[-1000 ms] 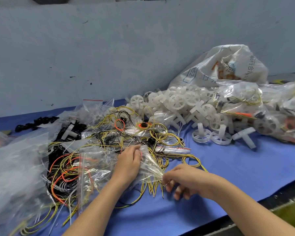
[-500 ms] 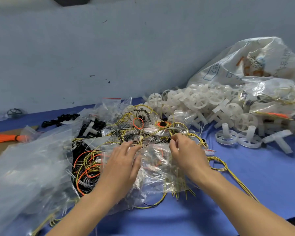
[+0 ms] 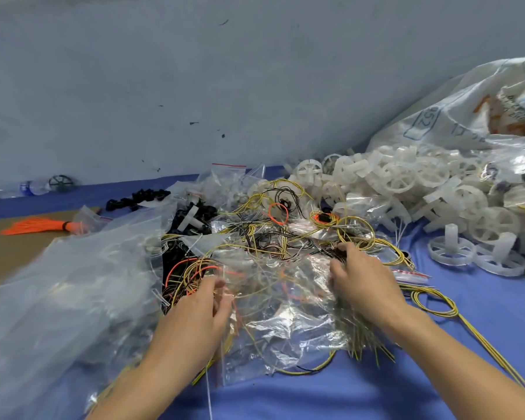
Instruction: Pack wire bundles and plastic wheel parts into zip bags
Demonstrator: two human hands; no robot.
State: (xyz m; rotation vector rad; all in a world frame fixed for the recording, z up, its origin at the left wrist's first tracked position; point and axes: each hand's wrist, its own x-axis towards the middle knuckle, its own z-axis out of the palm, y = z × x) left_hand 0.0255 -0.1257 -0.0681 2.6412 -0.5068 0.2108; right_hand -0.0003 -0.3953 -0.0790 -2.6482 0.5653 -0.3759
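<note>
Your hands are apart, one at each side of a clear zip bag [image 3: 285,322] that lies crumpled on the blue bench [image 3: 482,328], near the middle and close to you. Your left hand [image 3: 200,310] is at the bag's left edge, fingers bent and seemingly pinching the plastic there, though the blur keeps me from telling the grip exactly. Your right hand [image 3: 361,277] lies on the bag's far right corner, fingers curled down into plastic and wire; whether it grips the bag or the wires I cannot tell. Yellow, black and orange wire shows through the bag, and cut wire ends stick out at its near right side.

Just beyond the bag, the wire bundles [image 3: 285,228] sprawl in a tangle of yellow, black and orange loops, mixed with more small clear bags. A long yellow-and-black strand [image 3: 437,307] loops away to the right of your right wrist and trails toward the near right.

The plastic wheel parts [image 3: 406,183], white and spoked, are heaped far right, with a few standing alone on the bench just in front of the heap. Behind them slumps a large printed sack [image 3: 455,116]. A big clear plastic sheet [image 3: 58,298] covers the near left. Farther left lies an orange bundle [image 3: 37,225], and black parts [image 3: 140,198] sit beyond it.
</note>
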